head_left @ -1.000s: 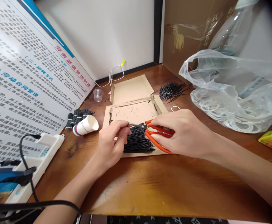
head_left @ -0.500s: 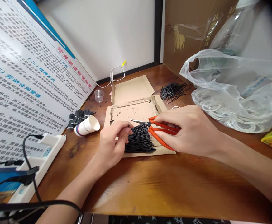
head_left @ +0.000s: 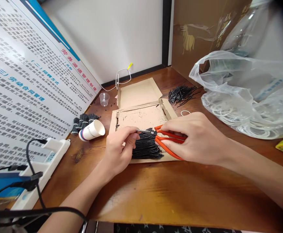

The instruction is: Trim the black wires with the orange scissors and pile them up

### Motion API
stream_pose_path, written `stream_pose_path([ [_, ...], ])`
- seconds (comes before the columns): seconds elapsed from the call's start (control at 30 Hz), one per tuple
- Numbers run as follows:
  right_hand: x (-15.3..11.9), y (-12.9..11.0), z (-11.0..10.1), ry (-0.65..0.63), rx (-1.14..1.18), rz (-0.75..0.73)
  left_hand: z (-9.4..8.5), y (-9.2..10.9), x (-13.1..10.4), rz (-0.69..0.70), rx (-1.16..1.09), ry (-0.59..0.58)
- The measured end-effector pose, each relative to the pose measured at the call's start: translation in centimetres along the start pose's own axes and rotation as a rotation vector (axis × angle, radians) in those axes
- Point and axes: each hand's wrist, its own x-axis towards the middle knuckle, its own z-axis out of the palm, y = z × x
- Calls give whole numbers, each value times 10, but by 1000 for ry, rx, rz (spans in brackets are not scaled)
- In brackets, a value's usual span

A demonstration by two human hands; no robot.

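My right hand [head_left: 194, 139] grips a pair of scissors [head_left: 171, 136] with orange handles, fingers through and around the loops. Their dark, narrow blades point left and reach the fingertips of my left hand [head_left: 122, 144]. That hand is closed in a pinch, thumb against forefinger. What it pinches is mostly hidden; a small dark end showed there a moment earlier. Below the blades lies a pile of thin black strands [head_left: 146, 147], roughly side by side, on an opened cardboard box [head_left: 141, 115] scattered with tiny dark bits.
Another heap of black strands [head_left: 182, 94] lies behind right. Tied black bundles [head_left: 83, 123], a tipped paper cup [head_left: 92, 130] and a clear plastic cup [head_left: 104, 99] are at left. A plastic bag [head_left: 245, 106] of white rings stands right; a power strip [head_left: 44, 171] lies left.
The scissors' blades have moved down and now meet the left fingertips, where a small gap showed before. The left hand keeps its pinch. The whole view has shifted slightly.
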Motion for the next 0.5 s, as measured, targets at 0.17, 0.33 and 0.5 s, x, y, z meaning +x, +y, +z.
stream_pose_path([
  [0.17, 0, 1, 1, 21, -21, -25, 1, -1, 0, 9, -18, 0],
  [0.33, 1, 2, -3, 78, -53, 24, 1, -2, -1, 20, -37, 2],
  [0.5, 1, 0, -5, 43, -5, 41, 1, -3, -1, 19, -18, 1],
])
